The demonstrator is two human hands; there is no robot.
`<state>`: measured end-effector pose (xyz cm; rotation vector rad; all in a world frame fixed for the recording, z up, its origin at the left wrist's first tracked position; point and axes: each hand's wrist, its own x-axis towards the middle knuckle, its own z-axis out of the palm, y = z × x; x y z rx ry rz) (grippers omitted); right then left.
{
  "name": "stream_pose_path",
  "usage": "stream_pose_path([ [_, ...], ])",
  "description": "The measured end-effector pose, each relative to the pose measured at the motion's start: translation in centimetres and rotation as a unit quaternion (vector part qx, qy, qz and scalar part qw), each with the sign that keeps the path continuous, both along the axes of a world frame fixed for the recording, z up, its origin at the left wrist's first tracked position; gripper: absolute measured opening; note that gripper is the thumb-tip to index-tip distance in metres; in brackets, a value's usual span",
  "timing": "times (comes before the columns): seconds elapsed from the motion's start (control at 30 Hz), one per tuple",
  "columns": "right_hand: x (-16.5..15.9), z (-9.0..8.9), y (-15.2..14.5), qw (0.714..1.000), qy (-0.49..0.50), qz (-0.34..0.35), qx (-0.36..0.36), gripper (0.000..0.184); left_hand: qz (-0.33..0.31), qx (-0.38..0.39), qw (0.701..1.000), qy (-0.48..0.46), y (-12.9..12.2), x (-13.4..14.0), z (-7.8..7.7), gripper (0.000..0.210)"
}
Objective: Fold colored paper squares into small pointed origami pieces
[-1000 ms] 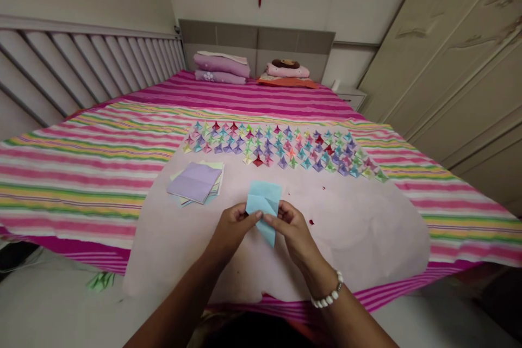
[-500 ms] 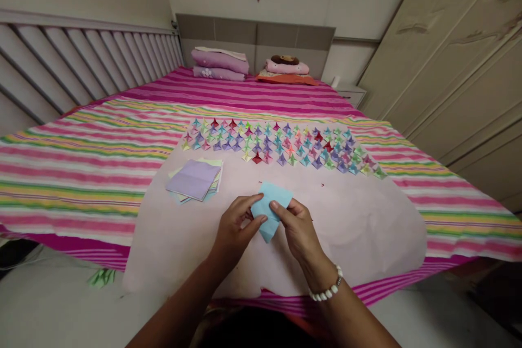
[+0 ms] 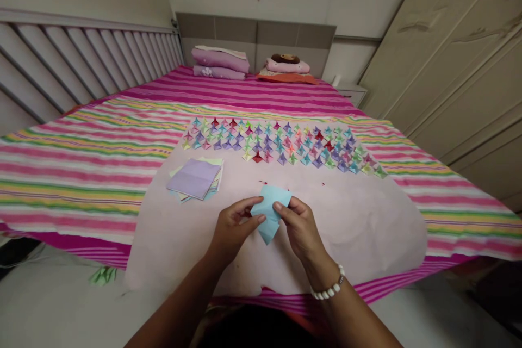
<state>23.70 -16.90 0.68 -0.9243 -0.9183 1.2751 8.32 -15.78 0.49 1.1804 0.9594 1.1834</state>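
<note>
A light blue sheet of origami paper (image 3: 271, 207), partly folded with a pointed lower corner, is held between both hands above a pale board. My left hand (image 3: 235, 224) pinches its left edge between thumb and fingers. On the other side, my right hand (image 3: 300, 224) grips the right edge, the thumb lying on top of the paper. A white bead bracelet (image 3: 328, 286) circles the right wrist. Left of the hands lies a stack of paper squares (image 3: 194, 178) with a purple one on top.
Many small folded paper pieces (image 3: 281, 144) in mixed colours stand in rows along the far part of the pale board (image 3: 359, 228). Under it spreads a striped bedcover (image 3: 81, 174). Folded bedding (image 3: 220, 63) rests by the headboard. A crumpled green paper (image 3: 103, 275) lies at lower left.
The blue paper has tilted and shifted slightly down in my fingers, and my right thumb has slid a little along it. Both hands keep their hold.
</note>
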Motion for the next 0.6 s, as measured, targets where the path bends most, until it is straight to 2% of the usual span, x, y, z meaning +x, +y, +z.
stream_pose_path([
  [0.13,-0.04,-0.04,0.02,1.0,0.0,-0.005,-0.003,0.018,0.009,-0.007,1.0,0.014,-0.05,0.03,-0.09,0.037],
  [0.3,0.07,-0.23,0.33,0.999,-0.023,-0.043,0.017,0.018,0.008,0.019,0.999,0.028,-0.22,0.27,0.38,0.021],
  [0.4,-0.11,0.0,0.49,0.998,0.002,-0.069,0.016,0.044,0.002,0.022,1.0,0.013,-0.23,0.39,0.5,0.013],
  [0.47,-0.32,0.19,0.49,0.998,0.011,-0.059,0.004,0.057,-0.007,0.01,1.0,0.005,-0.24,0.46,0.54,0.013],
  [0.5,-0.44,0.26,0.47,0.999,0.011,-0.047,-0.005,0.054,-0.016,-0.004,1.0,0.004,-0.26,0.49,0.56,0.015],
  [0.6,-0.71,0.38,0.46,0.999,0.002,-0.031,-0.026,0.026,-0.038,-0.054,0.998,0.012,-0.3,0.55,0.57,0.023],
])
